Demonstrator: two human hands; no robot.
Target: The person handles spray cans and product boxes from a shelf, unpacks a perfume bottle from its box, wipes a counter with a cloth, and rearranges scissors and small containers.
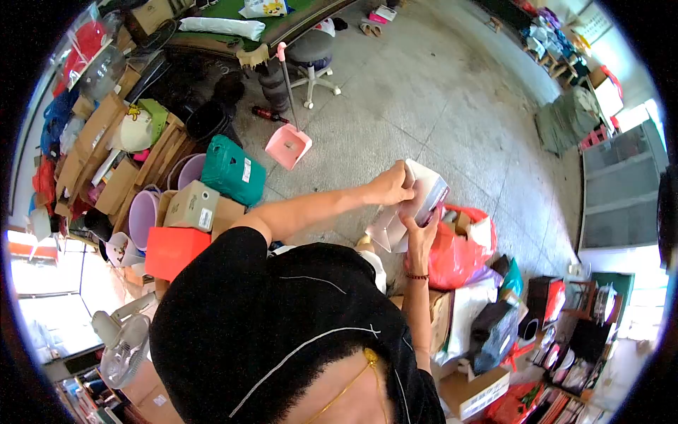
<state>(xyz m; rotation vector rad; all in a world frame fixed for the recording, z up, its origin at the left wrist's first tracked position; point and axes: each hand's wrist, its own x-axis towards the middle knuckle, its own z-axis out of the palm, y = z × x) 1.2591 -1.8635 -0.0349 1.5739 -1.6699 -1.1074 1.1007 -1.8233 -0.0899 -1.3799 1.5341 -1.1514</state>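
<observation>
In front of my body I hold an open cardboard box [426,185], pale inside with a dark printed side, tilted over the floor. My left hand [390,185] grips its upper left edge with the fingers closed. Lower down, my right hand [421,234], with a beaded bracelet at the wrist, is closed on the near side of the box. Loose pale flaps [387,232] hang below and to the left of the hands. Just right of my right hand stands a red plastic bag [459,251] holding pieces of cardboard.
A pink dustpan [289,146] with a long handle stands on the concrete floor [452,85]. Left of it are a green bin [233,171], a red box [175,252] and purple buckets [144,218]. A wheeled stool [311,53] is behind. Bags and cartons [474,390] crowd the right.
</observation>
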